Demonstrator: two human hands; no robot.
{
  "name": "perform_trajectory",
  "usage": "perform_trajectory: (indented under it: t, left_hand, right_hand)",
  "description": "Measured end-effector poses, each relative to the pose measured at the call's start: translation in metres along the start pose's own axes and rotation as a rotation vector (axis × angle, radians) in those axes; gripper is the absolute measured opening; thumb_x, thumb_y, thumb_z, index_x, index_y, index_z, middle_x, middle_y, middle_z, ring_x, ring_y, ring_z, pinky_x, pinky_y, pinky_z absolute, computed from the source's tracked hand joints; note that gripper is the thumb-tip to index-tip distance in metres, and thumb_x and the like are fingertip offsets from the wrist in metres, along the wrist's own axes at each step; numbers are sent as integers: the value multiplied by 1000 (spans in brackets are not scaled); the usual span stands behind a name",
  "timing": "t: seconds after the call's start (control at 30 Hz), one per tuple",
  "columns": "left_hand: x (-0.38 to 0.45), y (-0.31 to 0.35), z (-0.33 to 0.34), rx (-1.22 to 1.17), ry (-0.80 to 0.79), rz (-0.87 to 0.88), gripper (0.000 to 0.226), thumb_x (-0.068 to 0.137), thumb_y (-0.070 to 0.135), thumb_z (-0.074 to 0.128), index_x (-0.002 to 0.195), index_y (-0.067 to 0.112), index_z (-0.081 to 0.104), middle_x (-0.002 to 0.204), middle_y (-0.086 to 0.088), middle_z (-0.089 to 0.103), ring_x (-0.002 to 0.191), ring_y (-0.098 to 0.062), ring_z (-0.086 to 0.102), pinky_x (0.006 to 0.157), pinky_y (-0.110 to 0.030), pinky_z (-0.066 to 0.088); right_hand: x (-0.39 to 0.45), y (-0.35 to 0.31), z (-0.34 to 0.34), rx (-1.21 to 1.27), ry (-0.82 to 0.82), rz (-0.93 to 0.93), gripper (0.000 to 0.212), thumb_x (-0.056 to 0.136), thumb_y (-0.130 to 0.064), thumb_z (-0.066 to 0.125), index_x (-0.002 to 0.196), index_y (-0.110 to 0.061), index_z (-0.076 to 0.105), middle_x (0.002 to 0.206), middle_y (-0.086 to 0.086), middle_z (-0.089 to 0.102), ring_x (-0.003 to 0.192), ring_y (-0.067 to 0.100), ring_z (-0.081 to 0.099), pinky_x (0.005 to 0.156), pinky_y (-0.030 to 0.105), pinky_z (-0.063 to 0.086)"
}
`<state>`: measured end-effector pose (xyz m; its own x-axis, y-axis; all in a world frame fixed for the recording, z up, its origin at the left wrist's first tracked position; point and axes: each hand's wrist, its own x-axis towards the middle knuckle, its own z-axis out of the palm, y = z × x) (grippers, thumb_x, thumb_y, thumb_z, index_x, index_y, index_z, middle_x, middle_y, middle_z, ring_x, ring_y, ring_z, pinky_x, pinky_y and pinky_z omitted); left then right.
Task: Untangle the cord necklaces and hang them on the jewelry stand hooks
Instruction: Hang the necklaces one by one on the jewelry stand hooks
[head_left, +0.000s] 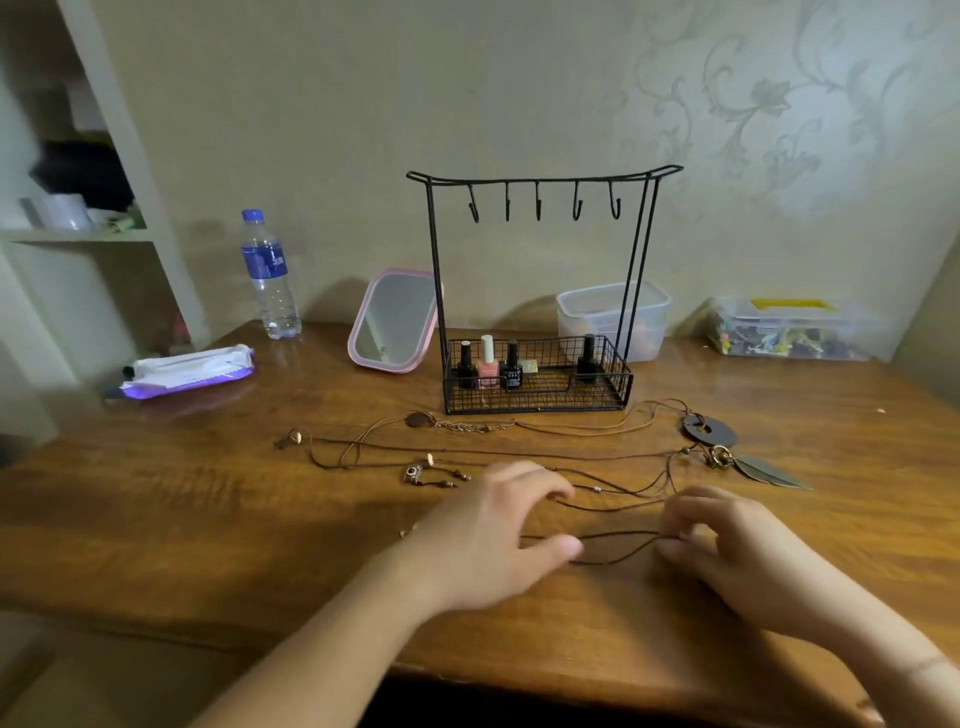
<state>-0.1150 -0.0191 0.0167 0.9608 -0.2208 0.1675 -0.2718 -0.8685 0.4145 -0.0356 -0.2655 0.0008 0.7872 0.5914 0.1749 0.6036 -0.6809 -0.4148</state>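
The cord necklaces (519, 452) lie in a tangled spread on the wooden table (156, 493), between the person's hands and the jewelry stand (540, 291). Their nearest dark loops run between the two hands. The right hand (727, 545) pinches a strand at its fingertips, where several cords meet. The left hand (498, 535) hovers low over the other end of the same loops, fingers spread and curved, thumb close to a cord; whether it grasps anything cannot be told through the blur. Farther out lie a round dark pendant (709, 428) and a metal feather pendant (769, 470) at the right. The stand's five hooks (540, 200) hang bare; nail polish bottles (488, 364) stand in its wire basket.
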Motion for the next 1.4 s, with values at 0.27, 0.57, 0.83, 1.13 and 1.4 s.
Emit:
perform_trajectory:
  t: [0.27,0.57,0.83,1.13,1.4]
  left_hand:
    - [40,9,12,-907,247,111,16,103,22,46,100,16,61,72,0,60,60,-17,57,57,-33,50]
    - [47,-54,-32,-1414,193,61,36,100,36,44,85,9,62,56,0,37,54,-20,46,64,-38,41]
    - [65,-72,-51,-1359,357,-204,32,99,32,44,83,9,59,54,2,34,47,-13,28,48,-25,33]
    - [71,-75,-37,-1242,335,-342,34,103,31,41,85,9,58,54,3,36,45,-12,26,45,-25,25]
    - [68,-69,-28,-1097,227,-406,36,105,29,40,82,11,60,53,7,38,45,-10,33,48,-26,32]
  right_hand:
    - [94,-100,-85,561,49,-108,9,90,-21,64,83,-16,66,54,6,62,51,17,56,55,31,49]
    - [240,-145,-160,447,-73,-226,13,84,-22,72,94,-15,74,79,9,66,72,16,60,79,38,58]
    - [307,-158,-139,166,239,-272,8,81,-8,69,86,-13,72,71,1,68,67,17,59,53,17,46]
    - [309,-157,-115,-153,437,-252,12,79,-28,74,90,-29,70,90,-8,70,95,18,60,72,29,46]
    - [265,-135,-113,-46,774,-402,6,85,-22,64,87,-25,69,87,-11,66,67,3,56,56,18,36]
